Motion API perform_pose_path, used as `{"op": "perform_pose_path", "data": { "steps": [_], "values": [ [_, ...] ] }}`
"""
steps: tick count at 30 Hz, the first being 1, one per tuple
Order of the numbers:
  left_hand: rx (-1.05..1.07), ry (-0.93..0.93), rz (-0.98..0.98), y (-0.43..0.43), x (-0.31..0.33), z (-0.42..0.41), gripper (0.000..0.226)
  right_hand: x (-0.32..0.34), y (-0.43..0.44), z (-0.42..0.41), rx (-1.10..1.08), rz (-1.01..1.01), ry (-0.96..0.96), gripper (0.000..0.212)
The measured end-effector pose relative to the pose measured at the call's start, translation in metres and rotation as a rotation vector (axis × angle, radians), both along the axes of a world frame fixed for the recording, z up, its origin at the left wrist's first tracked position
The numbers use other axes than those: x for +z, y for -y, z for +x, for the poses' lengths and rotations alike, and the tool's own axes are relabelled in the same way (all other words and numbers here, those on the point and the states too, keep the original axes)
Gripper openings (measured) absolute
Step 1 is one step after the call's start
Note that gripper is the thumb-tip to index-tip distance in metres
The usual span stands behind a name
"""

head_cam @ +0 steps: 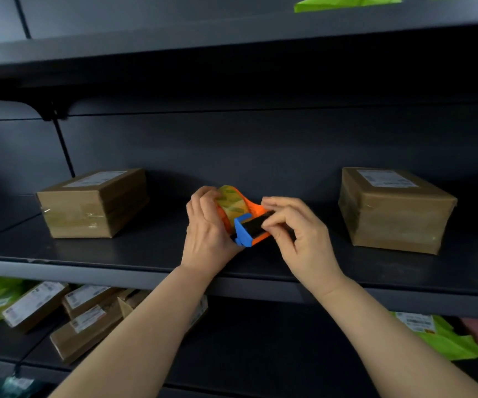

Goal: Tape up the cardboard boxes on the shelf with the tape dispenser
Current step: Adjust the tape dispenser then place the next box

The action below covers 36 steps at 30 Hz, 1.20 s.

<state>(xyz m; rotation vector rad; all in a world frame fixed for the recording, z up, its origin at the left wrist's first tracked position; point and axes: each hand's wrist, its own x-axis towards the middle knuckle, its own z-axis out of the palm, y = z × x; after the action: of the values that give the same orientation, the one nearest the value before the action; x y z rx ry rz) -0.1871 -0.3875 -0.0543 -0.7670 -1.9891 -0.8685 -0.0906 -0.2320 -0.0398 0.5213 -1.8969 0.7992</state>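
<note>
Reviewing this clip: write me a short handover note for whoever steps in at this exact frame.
Left hand: gripping the orange and blue plastic tape dispenser around its roll.
Right hand: fingertips pinching at the dispenser's black front end, apparently working at the tape end.
Things: dispenser held above the dark middle shelf, between the left brown cardboard box and the right brown cardboard box.
Done: both boxes already show clear tape on their sides.
Left: free the tape, finish any unsealed seams; cannot tell which remain.

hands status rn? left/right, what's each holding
Left hand: closed around the tape dispenser, at the roll end.
Right hand: fingertips pinched at the dispenser's black front end; whether it has the tape end cannot be told.
</note>
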Motion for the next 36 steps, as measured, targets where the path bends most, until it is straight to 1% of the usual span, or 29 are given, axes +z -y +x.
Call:
{"op": "perform_pose_path", "data": {
  "steps": [3, 6, 8, 10, 13, 15, 16, 18, 20, 22, 24, 26, 28, 30, 32, 34, 36],
  "values": [
    [-0.044, 0.008, 0.067, 0.001, 0.001, 0.002, 0.1, -0.001, -0.001, -0.002, 0.02, -0.117, 0.036, 0.012],
    [-0.021, 0.018, 0.101, 0.003, 0.003, 0.001, 0.094, -0.001, -0.001, -0.005, 0.07, -0.302, 0.092, 0.02],
    [-0.02, 0.148, 0.089, 0.006, 0.007, 0.001, 0.088, -0.002, -0.002, -0.01, 0.099, -0.445, 0.137, 0.021],
    [-0.061, 0.29, 0.023, 0.011, 0.009, -0.003, 0.076, -0.004, -0.003, -0.015, 0.118, -0.6, 0.204, 0.018],
    [-0.201, 0.353, -0.109, 0.021, 0.012, -0.013, 0.056, -0.007, -0.003, -0.018, 0.141, -0.832, 0.332, 0.016],
    [-0.202, 0.381, -0.232, 0.027, 0.018, -0.02, 0.056, -0.011, -0.005, -0.022, 0.101, -0.914, 0.428, 0.016],
    [-0.168, 0.387, -0.308, 0.029, 0.022, -0.021, 0.059, -0.013, -0.008, -0.025, 0.055, -0.915, 0.473, 0.016],
    [-0.097, 0.387, -0.43, 0.031, 0.027, -0.022, 0.058, -0.016, -0.014, -0.032, -0.071, -0.853, 0.562, 0.016],
    [-0.082, 0.407, -0.478, 0.03, 0.029, -0.018, 0.056, -0.014, -0.017, -0.034, -0.137, -0.807, 0.635, 0.015],
    [-0.097, 0.458, -0.468, 0.029, 0.027, -0.016, 0.054, -0.013, -0.018, -0.036, -0.142, -0.823, 0.67, 0.014],
    [-0.089, 0.495, -0.448, 0.027, 0.026, -0.014, 0.056, -0.012, -0.017, -0.036, -0.19, -0.783, 0.7, 0.012],
    [-0.059, 0.489, -0.456, 0.024, 0.026, -0.013, 0.06, -0.011, -0.017, -0.036, -0.298, -0.66, 0.738, 0.008],
    [-0.043, 0.477, -0.458, 0.023, 0.024, -0.014, 0.059, -0.011, -0.018, -0.035, -0.391, -0.542, 0.773, 0.005],
    [-0.038, 0.481, -0.442, 0.022, 0.023, -0.015, 0.057, -0.01, -0.018, -0.034, -0.434, -0.473, 0.808, 0.006],
    [-0.022, 0.475, -0.425, 0.022, 0.023, -0.014, 0.057, -0.009, -0.019, -0.033, -0.436, -0.455, 0.832, 0.008],
    [-0.008, 0.475, -0.433, 0.022, 0.024, -0.012, 0.058, -0.009, -0.02, -0.031, -0.428, -0.461, 0.836, 0.015],
    [0.006, 0.472, -0.446, 0.023, 0.024, -0.012, 0.059, -0.009, -0.023, -0.031, -0.439, -0.468, 0.807, 0.014]
  ]
}}
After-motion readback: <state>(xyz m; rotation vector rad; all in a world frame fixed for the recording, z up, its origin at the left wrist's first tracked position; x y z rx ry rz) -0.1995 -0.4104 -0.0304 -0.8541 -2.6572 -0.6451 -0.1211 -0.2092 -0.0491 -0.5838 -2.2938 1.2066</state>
